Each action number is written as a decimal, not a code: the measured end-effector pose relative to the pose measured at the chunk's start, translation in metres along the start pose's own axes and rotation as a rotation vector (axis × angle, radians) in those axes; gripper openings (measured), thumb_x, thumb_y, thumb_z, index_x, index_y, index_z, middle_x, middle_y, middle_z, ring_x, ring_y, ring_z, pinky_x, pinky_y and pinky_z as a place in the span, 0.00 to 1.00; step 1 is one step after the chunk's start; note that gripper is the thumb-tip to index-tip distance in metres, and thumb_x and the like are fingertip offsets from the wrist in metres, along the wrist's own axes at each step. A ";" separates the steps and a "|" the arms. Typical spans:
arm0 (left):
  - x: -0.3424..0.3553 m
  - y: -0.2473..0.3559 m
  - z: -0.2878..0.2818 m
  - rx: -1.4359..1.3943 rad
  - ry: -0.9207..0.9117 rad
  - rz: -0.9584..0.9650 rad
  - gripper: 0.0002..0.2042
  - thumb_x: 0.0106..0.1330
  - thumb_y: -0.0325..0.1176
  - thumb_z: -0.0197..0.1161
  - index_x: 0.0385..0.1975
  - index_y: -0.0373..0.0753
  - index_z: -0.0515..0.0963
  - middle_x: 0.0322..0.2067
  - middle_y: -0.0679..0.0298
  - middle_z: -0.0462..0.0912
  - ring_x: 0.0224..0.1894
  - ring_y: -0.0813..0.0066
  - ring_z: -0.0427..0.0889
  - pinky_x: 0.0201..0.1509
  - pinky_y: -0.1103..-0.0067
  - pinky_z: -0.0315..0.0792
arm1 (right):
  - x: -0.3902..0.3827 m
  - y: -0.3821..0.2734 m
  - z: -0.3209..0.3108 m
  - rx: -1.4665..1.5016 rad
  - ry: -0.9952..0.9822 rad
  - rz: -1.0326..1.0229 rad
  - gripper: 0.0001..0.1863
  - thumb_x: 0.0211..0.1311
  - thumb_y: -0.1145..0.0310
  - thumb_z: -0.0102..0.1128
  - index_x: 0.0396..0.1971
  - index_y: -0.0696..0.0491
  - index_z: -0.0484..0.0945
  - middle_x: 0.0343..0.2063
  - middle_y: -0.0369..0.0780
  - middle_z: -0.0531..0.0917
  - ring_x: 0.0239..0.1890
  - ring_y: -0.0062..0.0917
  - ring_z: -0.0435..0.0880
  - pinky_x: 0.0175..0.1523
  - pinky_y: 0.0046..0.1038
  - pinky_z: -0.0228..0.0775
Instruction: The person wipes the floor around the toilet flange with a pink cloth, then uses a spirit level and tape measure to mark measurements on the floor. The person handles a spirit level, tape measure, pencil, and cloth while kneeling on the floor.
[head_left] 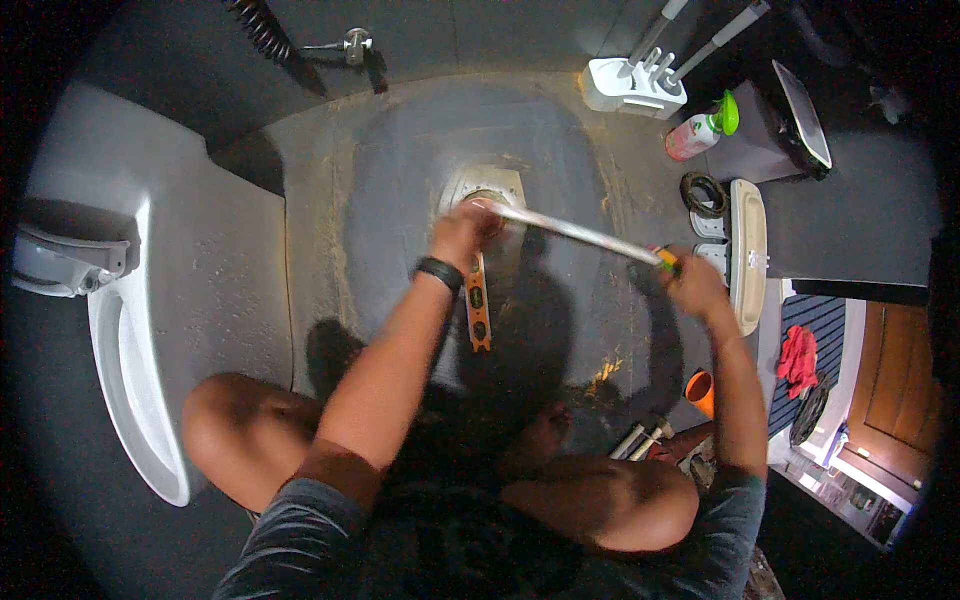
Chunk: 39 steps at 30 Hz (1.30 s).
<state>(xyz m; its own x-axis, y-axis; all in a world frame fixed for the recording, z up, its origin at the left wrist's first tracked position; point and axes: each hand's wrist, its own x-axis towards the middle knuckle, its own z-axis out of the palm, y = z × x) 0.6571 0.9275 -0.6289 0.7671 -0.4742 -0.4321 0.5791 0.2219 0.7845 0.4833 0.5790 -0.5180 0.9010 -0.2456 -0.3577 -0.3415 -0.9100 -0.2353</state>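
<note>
Tape (585,235): stretched between the hands, above the floor (420,140);
Left hand (462,232): fingers curled at its end, by the flange (507,183); grip too blurred to tell;
Right hand (697,287): closed round its case (668,260);
Level (478,312): near the left hand.

We count two hands (695,288), one tape measure (585,234), one orange spirit level (478,310), one spray bottle (694,136), one bin (743,140), one white holder (630,92), one red cloth (797,360) and, in dim light, apparently two pale tubes (628,441).

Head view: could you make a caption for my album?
A tape measure stretched over a grey floor, near an orange level.
</note>
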 end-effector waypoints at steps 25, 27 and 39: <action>-0.077 -0.087 -0.001 1.214 0.475 -0.123 0.30 0.58 0.40 0.74 0.55 0.31 0.70 0.47 0.47 0.79 0.49 0.47 0.82 0.53 0.63 0.77 | 0.094 0.094 0.054 -0.020 0.186 0.127 0.30 0.66 0.39 0.58 0.46 0.53 0.85 0.37 0.51 0.87 0.42 0.48 0.86 0.47 0.43 0.75; -0.079 -0.086 0.004 1.246 0.438 -0.032 0.31 0.58 0.42 0.74 0.55 0.32 0.69 0.51 0.46 0.76 0.53 0.46 0.80 0.57 0.62 0.76 | 0.091 0.097 0.055 -0.032 0.177 0.182 0.30 0.66 0.38 0.58 0.47 0.53 0.85 0.37 0.51 0.87 0.42 0.48 0.86 0.47 0.42 0.75; 0.025 -0.014 -0.015 1.263 0.537 0.025 0.30 0.54 0.47 0.75 0.50 0.31 0.76 0.49 0.44 0.77 0.49 0.45 0.81 0.55 0.61 0.77 | 0.074 0.103 0.060 0.117 0.316 0.152 0.29 0.68 0.39 0.56 0.37 0.54 0.84 0.29 0.49 0.84 0.33 0.47 0.84 0.39 0.43 0.73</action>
<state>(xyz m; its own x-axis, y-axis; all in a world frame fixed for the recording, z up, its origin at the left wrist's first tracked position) 0.6722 0.9259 -0.6569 0.9525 -0.0318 -0.3027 0.1431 -0.8311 0.5374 0.4982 0.4870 -0.6230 0.8694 -0.4829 -0.1045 -0.4899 -0.8153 -0.3087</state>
